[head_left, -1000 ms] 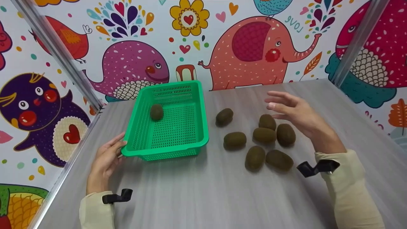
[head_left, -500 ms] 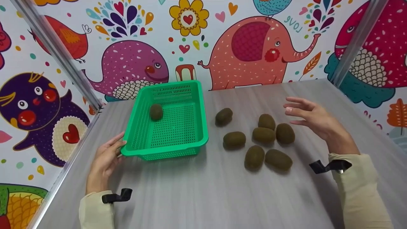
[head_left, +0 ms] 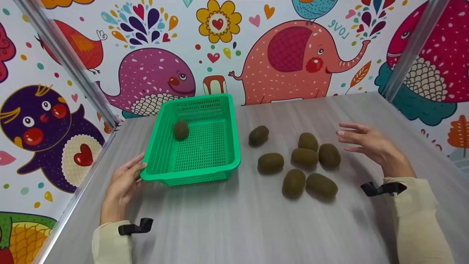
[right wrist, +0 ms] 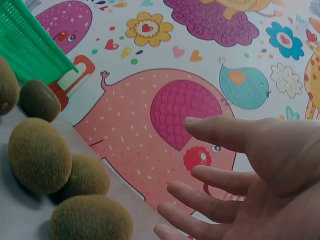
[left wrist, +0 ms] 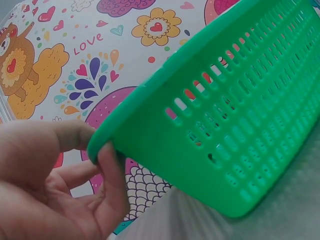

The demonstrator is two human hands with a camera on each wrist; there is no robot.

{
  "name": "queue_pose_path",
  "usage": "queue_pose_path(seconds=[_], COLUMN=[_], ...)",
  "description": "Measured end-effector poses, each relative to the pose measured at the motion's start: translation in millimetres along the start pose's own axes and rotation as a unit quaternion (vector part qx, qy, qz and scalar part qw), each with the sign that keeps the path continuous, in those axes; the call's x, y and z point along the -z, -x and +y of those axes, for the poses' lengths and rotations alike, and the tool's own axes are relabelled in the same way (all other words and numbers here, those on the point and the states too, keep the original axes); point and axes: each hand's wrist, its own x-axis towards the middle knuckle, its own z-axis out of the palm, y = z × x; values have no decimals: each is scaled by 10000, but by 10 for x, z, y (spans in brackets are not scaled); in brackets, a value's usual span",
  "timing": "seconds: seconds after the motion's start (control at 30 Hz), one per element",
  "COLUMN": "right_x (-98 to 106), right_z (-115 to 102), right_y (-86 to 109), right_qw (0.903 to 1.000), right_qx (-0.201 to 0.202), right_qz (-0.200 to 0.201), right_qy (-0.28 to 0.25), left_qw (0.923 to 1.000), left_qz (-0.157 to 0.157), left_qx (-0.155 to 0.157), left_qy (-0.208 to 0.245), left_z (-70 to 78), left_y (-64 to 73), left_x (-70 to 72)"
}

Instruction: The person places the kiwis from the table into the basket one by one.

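A green plastic basket [head_left: 199,175] stands on the table at the left, with one brown kiwi [head_left: 181,130] inside it near its left wall. My left hand [head_left: 124,187] pinches the basket's near left corner; in the left wrist view the thumb and fingers of the left hand [left wrist: 75,175] close round the rim [left wrist: 125,100]. To the basket's right lie several loose kiwis [head_left: 305,157], some touching one another. My right hand [head_left: 373,145] hovers just right of them, fingers spread and holding nothing. The right wrist view shows that right hand [right wrist: 240,185] apart from the fuzzy kiwis [right wrist: 40,155].
The grey wood-grain table [head_left: 227,227] meets a back wall [head_left: 253,47] printed with cartoon animals. A metal post [head_left: 69,62] rises at the back left corner, and another post [head_left: 416,51] at the back right.
My right hand has moved to the right and a little nearer, away from above the kiwis. The left hand, basket and kiwis have stayed in place.
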Motion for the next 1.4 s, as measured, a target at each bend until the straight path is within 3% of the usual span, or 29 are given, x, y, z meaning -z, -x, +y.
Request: queue_pose_path(seconds=[0.23, 0.53, 0.83, 1.4], right_x=[41, -28, -160, -256], right_z=[129, 243, 264, 236], right_y=[-91, -168, -250, -240], right_qw=[9990, 9977, 9959, 9926], right_qx=[-437, -650, -865, -1107], right_qz=[-60, 13, -243, -316], right_qy=[-58, 176, -79, 384], left_qw=[9999, 10000, 10000, 9999], left_qz=[23, 18, 28, -13], left_qx=[99, 51, 14, 1], left_qy=[64, 3, 21, 99], left_z=[14, 1, -1, -2], left_y=[-1, -3, 0, -16], left_x=[17, -19, 2, 7])
